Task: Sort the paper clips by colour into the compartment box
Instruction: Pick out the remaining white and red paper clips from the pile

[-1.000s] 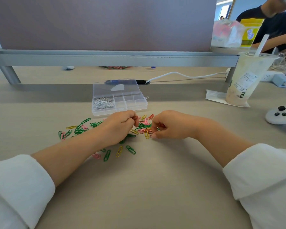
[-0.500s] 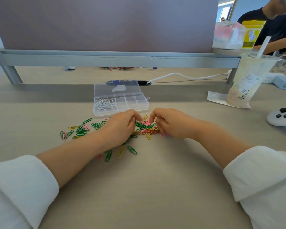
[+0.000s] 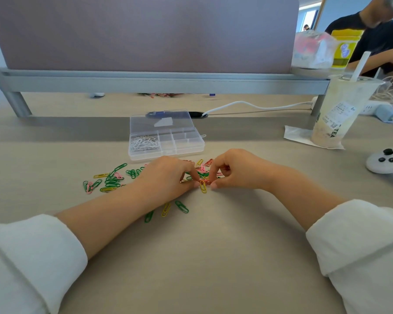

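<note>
Dozens of coloured paper clips lie scattered just at six o'clock of the compartment box, where the curled left hand and right hand pinch among them, grip unclear.

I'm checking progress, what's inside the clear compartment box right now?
The compartment box holds white paper clips in its left compartment only. The other compartments look empty, though glare on the clear plastic blurs the far ones.

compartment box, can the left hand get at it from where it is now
Probably yes. The compartment box sits open just beyond the left hand, with only bare desk and a few loose clips between them; its left compartment already holds white clips.
</note>
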`<control>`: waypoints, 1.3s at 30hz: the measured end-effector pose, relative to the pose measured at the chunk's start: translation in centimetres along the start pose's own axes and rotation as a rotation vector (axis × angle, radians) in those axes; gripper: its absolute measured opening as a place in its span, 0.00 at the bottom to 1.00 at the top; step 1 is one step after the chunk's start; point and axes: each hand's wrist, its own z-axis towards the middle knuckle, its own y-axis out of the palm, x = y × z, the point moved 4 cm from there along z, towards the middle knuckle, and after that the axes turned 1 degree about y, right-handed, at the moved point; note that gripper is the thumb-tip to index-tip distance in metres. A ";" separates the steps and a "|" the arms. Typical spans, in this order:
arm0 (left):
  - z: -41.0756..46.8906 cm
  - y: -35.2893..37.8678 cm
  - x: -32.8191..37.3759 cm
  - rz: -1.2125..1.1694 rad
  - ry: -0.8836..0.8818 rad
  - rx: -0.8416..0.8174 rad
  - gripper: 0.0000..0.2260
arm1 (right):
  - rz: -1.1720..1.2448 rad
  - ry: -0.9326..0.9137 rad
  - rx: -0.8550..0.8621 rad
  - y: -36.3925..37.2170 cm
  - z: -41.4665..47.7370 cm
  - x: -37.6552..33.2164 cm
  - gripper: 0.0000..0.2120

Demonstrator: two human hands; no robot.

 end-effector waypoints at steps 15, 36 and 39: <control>-0.1 0.0 1.1 -0.041 0.062 -0.048 0.10 | -0.017 -0.032 -0.072 0.5 0.0 -0.2 0.04; 0.4 -0.1 -1.8 0.030 -0.047 0.064 0.15 | 0.364 -0.017 -0.069 0.8 0.2 0.2 0.08; 0.4 -0.1 -1.8 0.085 -0.038 0.031 0.15 | 0.373 -0.013 -0.056 0.6 0.2 0.4 0.12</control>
